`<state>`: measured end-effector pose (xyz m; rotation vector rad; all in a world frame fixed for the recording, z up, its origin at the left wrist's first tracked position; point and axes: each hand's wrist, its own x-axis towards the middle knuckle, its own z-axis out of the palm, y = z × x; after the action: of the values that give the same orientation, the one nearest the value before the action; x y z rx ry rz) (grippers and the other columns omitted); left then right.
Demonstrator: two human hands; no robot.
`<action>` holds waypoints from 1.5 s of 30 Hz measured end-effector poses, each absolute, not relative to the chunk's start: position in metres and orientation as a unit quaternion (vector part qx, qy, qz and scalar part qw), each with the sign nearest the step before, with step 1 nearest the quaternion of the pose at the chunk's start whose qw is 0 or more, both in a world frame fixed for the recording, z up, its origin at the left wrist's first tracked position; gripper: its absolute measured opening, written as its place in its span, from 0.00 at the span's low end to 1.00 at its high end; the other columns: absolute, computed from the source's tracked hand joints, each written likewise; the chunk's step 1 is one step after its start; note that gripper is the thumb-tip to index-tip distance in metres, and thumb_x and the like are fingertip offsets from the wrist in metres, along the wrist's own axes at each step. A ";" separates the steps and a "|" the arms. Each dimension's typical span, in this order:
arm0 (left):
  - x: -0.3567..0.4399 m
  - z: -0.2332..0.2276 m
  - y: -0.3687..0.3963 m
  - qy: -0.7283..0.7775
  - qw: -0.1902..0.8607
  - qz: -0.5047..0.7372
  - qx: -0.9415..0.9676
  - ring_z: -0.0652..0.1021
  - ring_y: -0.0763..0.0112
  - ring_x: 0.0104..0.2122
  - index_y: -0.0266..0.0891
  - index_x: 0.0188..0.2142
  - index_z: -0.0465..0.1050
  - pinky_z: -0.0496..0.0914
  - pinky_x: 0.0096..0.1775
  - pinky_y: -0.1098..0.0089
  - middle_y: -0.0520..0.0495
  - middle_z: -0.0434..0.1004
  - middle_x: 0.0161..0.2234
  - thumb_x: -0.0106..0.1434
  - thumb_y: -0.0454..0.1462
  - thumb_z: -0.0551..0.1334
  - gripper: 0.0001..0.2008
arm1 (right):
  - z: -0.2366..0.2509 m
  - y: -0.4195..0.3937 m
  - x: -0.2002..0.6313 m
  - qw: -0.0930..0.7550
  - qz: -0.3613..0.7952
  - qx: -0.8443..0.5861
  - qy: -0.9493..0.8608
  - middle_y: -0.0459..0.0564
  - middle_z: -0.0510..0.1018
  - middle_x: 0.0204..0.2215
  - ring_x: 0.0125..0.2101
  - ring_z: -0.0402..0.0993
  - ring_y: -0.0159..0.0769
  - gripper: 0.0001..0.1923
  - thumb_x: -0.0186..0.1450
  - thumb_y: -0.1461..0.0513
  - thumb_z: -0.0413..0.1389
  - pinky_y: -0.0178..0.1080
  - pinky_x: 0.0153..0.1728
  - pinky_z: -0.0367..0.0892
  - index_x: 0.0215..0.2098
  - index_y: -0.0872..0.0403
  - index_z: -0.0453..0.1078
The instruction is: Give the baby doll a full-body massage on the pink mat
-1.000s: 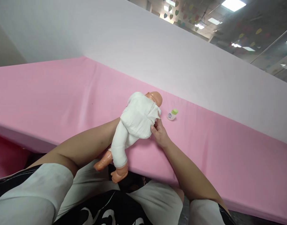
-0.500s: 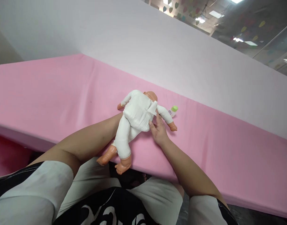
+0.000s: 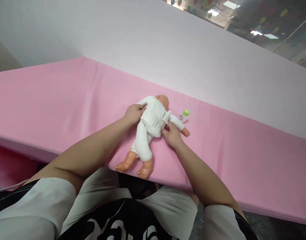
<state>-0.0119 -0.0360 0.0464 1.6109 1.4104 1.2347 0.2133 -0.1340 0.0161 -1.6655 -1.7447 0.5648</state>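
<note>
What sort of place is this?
Possibly a childcare training or play room, though I can't be sure: a doll and a small bottle are on a pink-covered surface, and colourful decorations show above the pale wall.

Apparently a childcare room: pink padded bench [image 3: 242, 160], coloured hearts [image 3: 284, 13] on glass [image 3: 297, 46], baby doll [image 3: 153, 118].

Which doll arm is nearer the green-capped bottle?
The doll arm by the right hand, close beside the bottle; the other arm is by the left hand.
</note>
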 end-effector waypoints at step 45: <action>-0.020 0.020 -0.028 0.336 0.251 0.090 0.903 0.37 0.40 0.77 0.36 0.79 0.32 0.44 0.74 0.45 0.34 0.30 0.79 0.50 0.60 0.70 0.71 | 0.021 -0.126 0.250 0.259 0.290 -0.592 -0.706 0.54 0.49 0.78 0.77 0.46 0.56 0.64 0.55 0.53 0.73 0.60 0.74 0.53 0.80 0.46 0.42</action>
<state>-0.0196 -0.0278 0.0195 2.4578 0.9139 0.2450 0.2505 -0.1259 0.0212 -1.6042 -1.9146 0.7859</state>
